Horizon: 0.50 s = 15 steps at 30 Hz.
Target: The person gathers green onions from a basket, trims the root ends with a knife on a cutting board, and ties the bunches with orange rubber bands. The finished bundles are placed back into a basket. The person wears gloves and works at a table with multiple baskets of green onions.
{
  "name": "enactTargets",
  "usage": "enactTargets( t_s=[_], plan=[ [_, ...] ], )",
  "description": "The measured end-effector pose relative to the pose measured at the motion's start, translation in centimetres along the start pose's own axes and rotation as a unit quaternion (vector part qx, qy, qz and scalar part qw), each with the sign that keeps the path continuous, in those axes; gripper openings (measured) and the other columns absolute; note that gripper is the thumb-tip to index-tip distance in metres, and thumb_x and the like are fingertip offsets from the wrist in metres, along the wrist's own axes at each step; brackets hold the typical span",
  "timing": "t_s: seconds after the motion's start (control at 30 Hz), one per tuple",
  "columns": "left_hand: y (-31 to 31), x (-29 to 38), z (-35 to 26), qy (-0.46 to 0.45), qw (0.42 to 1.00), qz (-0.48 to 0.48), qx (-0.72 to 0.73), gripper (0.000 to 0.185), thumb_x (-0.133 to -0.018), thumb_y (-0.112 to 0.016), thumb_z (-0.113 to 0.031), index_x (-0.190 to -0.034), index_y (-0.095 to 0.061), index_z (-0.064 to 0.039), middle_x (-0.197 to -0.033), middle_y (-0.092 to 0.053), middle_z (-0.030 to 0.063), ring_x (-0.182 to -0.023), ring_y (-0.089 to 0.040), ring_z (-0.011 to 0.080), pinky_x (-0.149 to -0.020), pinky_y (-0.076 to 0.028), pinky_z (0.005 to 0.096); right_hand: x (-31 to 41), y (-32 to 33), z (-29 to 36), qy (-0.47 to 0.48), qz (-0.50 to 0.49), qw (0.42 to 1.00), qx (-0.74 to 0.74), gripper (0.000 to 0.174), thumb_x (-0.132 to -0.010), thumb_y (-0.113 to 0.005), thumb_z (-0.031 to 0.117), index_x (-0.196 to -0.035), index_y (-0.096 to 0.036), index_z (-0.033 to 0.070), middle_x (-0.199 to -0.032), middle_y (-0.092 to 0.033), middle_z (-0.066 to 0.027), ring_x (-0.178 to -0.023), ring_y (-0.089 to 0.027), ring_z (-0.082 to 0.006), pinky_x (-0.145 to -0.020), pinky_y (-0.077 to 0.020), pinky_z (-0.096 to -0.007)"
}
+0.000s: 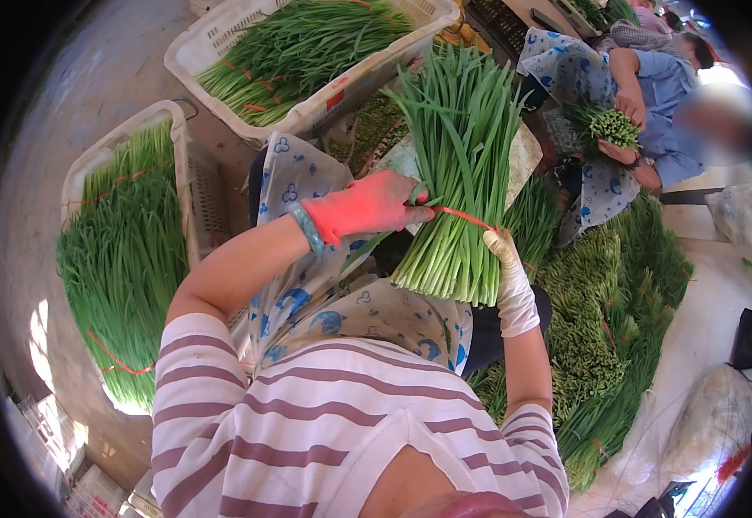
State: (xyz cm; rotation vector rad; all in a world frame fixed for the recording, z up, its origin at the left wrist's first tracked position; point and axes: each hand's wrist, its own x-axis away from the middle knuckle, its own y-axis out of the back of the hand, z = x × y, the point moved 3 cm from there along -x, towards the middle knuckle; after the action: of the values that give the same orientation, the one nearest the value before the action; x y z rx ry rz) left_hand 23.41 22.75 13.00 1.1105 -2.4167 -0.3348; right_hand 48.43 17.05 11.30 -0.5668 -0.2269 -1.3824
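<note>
A thick bunch of garlic chives stands before me, leaves up and pale cut ends toward me. Across its stems runs a red tie band. My left hand, in a red glove with darkened fingers, pinches the band's end at the bunch's left side. My right hand, in a cream glove, lies against the right side of the stems, its thumb and finger at the other end of the band. A patterned plastic apron covers my lap beneath the bunch.
White plastic crates hold tied chives at the left and upper left. A large heap of chives lies on the right. At the upper right a person in a blue shirt holds a small bunch.
</note>
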Motion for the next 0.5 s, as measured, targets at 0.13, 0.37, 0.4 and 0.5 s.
enactTargets(
  t_s=[0.13, 0.37, 0.4, 0.5],
  plan=[
    [2.1, -1.4, 1.5, -0.066, 0.988, -0.123, -0.072, 0.024, -0.094, -0.067, -0.029, -0.099, -0.071, -0.006, -0.075, -0.067, 0.0076, -0.065, -0.065, 0.0143, -0.063, -0.052, 0.0341, 1.5, 0.4, -0.5, -0.003, 0.0, 0.999, -0.038, 0.097, -0.073, -0.084, 0.05, -0.143, -0.044, -0.003, -0.129, -0.06, -0.0143, -0.114, -0.062, -0.0249, -0.099, -0.0514, -0.0392],
    [6.5, 0.3, 2.8, -0.079, 0.936, -0.129, -0.318, 0.063, -0.092, -0.068, -0.044, -0.135, -0.053, 0.001, -0.125, -0.063, 0.021, -0.098, -0.067, 0.0314, -0.087, -0.053, 0.0389, 2.2, 2.7, 0.3, 0.038, -0.04, 0.998, -0.019, 0.09, -0.076, -0.082, 0.047, -0.142, -0.044, -0.001, -0.13, -0.059, -0.0126, -0.117, -0.06, -0.0232, -0.1, -0.0504, -0.0383],
    [5.9, 0.7, 2.0, -0.056, 0.967, -0.073, -0.236, 0.071, -0.093, -0.067, -0.046, -0.14, -0.049, 0.002, -0.13, -0.062, 0.021, -0.104, -0.067, 0.0298, -0.09, -0.053, 0.0386, 1.9, 2.1, 1.3, 0.059, -0.033, 0.997, 0.022, 0.093, -0.075, -0.082, 0.046, -0.143, -0.041, -0.002, -0.131, -0.058, -0.0126, -0.118, -0.059, -0.023, -0.101, -0.0481, -0.0381],
    [2.1, 0.1, 2.3, -0.049, 0.989, 0.103, 0.094, 0.074, -0.096, -0.063, -0.05, -0.147, -0.042, 0.0, -0.136, -0.06, 0.0145, -0.118, -0.062, 0.0214, -0.099, -0.05, 0.0371, 0.9, 0.1, 2.5, 0.069, -0.034, 0.996, 0.053, 0.097, -0.074, -0.083, 0.043, -0.144, -0.037, -0.005, -0.131, -0.057, -0.0154, -0.12, -0.057, -0.0238, -0.103, -0.0463, -0.037]
  ],
)
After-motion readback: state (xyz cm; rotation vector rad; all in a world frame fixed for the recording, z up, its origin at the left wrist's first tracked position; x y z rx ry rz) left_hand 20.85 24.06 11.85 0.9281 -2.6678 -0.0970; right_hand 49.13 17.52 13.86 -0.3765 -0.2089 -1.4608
